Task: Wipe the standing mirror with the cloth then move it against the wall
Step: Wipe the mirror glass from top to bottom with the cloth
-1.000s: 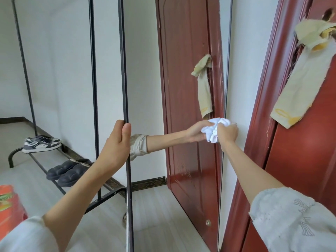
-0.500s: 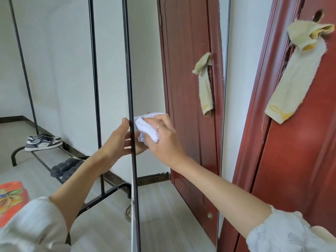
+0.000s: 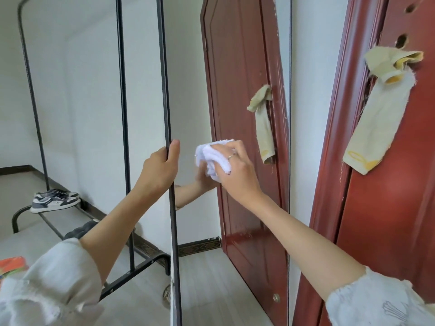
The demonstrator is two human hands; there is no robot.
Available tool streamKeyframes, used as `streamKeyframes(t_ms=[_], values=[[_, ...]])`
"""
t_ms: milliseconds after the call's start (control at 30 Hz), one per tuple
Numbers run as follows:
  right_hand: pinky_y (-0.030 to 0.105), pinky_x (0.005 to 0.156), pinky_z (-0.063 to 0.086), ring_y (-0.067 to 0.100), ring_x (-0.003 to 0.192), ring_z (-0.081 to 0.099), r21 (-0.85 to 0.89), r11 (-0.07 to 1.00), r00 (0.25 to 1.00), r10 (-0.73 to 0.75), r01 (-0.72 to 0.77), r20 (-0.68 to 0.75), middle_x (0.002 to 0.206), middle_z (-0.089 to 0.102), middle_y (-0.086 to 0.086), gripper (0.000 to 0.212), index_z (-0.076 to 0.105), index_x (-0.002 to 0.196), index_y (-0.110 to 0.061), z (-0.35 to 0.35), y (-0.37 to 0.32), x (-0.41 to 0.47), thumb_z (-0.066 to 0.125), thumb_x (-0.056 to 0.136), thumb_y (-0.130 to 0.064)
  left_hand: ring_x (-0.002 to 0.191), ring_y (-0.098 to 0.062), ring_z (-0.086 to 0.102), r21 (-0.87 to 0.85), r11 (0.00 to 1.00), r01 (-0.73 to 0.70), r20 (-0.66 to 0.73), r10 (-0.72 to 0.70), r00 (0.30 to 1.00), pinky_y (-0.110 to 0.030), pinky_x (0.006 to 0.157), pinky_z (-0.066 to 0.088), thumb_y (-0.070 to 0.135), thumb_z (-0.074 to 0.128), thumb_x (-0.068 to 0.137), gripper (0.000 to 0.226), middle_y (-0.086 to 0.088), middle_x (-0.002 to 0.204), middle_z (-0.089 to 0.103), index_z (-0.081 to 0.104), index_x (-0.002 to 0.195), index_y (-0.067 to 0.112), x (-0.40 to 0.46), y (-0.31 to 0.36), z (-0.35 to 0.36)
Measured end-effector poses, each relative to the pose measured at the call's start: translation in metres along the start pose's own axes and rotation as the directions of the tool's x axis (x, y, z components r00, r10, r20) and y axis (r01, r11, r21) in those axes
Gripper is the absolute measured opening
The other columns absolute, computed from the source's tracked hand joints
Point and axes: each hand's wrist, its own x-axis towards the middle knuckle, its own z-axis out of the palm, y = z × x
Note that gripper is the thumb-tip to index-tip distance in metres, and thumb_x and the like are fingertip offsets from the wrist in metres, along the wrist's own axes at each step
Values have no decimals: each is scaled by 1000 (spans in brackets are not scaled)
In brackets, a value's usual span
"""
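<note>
The tall standing mirror (image 3: 188,90) in a thin black frame fills the middle of the head view. It reflects a white wall and a red door. My left hand (image 3: 161,169) grips the mirror's left frame edge at mid height. My right hand (image 3: 235,170) presses a crumpled white cloth (image 3: 211,156) against the glass, just right of the left hand. The hand's reflection shows behind the cloth.
A red door (image 3: 388,208) with a yellowish rag (image 3: 381,109) tied at its lock stands on the right, close to the mirror's right edge. A black metal rack (image 3: 122,114) with sneakers (image 3: 55,200) on its low shelf stands behind on the left. An orange object (image 3: 11,264) lies at the lower left.
My right hand swept the cloth from the mirror's right edge to its left edge, then back a little toward the middle. My left hand kept its grip on the frame.
</note>
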Motion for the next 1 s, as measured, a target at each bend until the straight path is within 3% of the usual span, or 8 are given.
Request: streamKeyframes(t_ms=[133,233,333,433,567,767,867,1000], values=[[16,75,40,11,92,55,0,947,937,317,-321,-144,109,47,-4,28,64,114,-22,-23,42,23,55,88,-16,66,-35,62,139,990,-6,-9,8,1000,-38,65,47,55,25,95,58,-9,60,47,36,64,7,2,-5,-6],[22,78,40,24,100,57,15,863,842,496,-505,-214,115,50,8,30,60,119,-15,-44,75,36,52,89,-15,60,-31,64,265,963,-48,-42,61,997,-39,66,52,56,27,94,64,-12,54,60,44,61,4,4,-7,-12],[32,88,45,32,106,56,-14,807,783,568,-590,-255,122,51,16,34,57,121,-12,-60,99,43,50,88,-11,63,-31,61,348,931,-112,-152,174,973,-37,62,49,54,31,93,54,-4,55,57,48,67,9,10,-3,-17],[35,90,44,35,105,56,-84,790,779,570,-607,-263,124,48,18,37,55,126,-13,-65,113,45,49,89,-11,69,-29,53,383,911,-154,-214,249,945,-35,64,40,45,31,97,36,6,64,54,47,91,13,20,8,-18],[37,88,44,38,104,56,-86,725,712,635,-683,-299,124,48,21,36,52,126,-7,-69,134,50,49,90,-11,58,-31,45,222,958,-183,-223,233,947,-35,56,31,34,23,100,25,-2,57,47,37,106,13,38,25,-14],[40,88,47,38,106,57,84,628,565,744,-774,-356,122,54,22,33,49,120,2,-66,148,74,51,89,-12,58,-35,45,220,950,-223,-288,282,915,-37,56,30,30,19,100,18,-4,54,43,30,99,16,48,27,-7],[42,89,49,36,102,59,101,691,606,687,-716,-401,118,57,20,32,55,117,-3,-58,125,92,51,87,-14,59,-37,46,202,950,-240,-288,292,912,-38,56,30,30,19,101,20,-5,54,42,31,98,15,48,24,-7],[29,86,44,25,100,58,58,890,806,435,-452,-400,115,57,11,29,62,112,-9,-33,61,102,55,85,-14,59,-38,47,190,945,-265,-287,312,906,-37,55,29,31,20,101,22,-6,56,43,32,95,13,49,24,-7]])
